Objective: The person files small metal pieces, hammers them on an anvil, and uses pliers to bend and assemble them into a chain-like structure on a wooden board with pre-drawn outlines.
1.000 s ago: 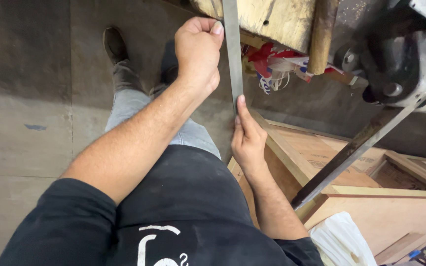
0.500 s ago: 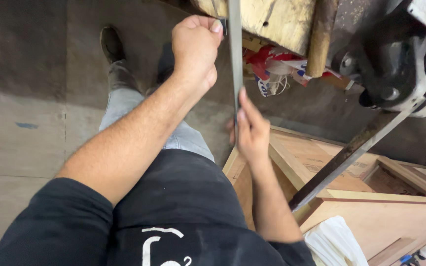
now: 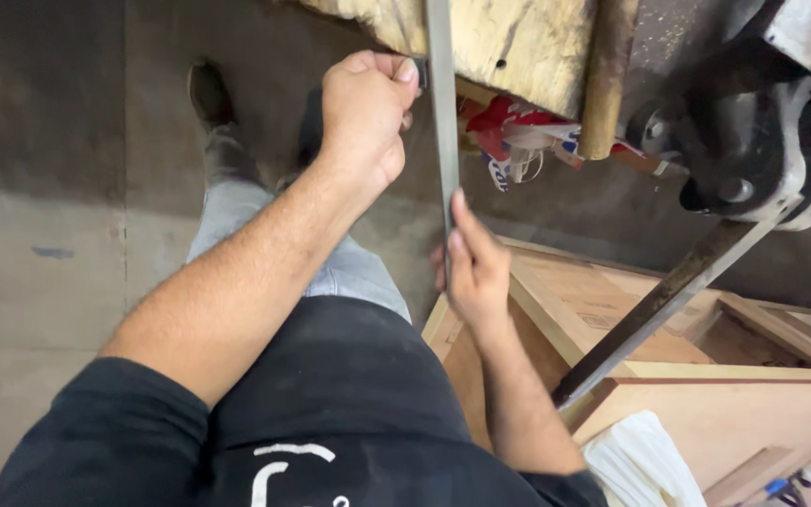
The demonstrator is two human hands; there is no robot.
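A long flat grey metal strip [image 3: 441, 122] runs down from the top edge, in front of a rough wooden slab [image 3: 518, 47]. My left hand [image 3: 363, 113] is a closed fist against the strip's left edge, thumb at the metal. Something small and dark shows between thumb and strip; I cannot tell what it is. My right hand [image 3: 471, 268] grips the strip's lower end, its fingers lying straight along the strip. Both arms reach forward over my dark shirt and grey trousers.
A heavy dark bench vise [image 3: 753, 141] sits at the upper right, its long bar handle [image 3: 659, 310] slanting down over light wooden boxes [image 3: 612, 300]. A round wooden handle [image 3: 607, 75] and red-and-white wrappers [image 3: 518, 131] hang under the slab. White cloth [image 3: 640, 460] lies bottom right. Concrete floor and my shoe [image 3: 208, 94] are left.
Both hands stay on the strip. The right hand rose slightly along it, then came back to about where it was; the view shifted a little.
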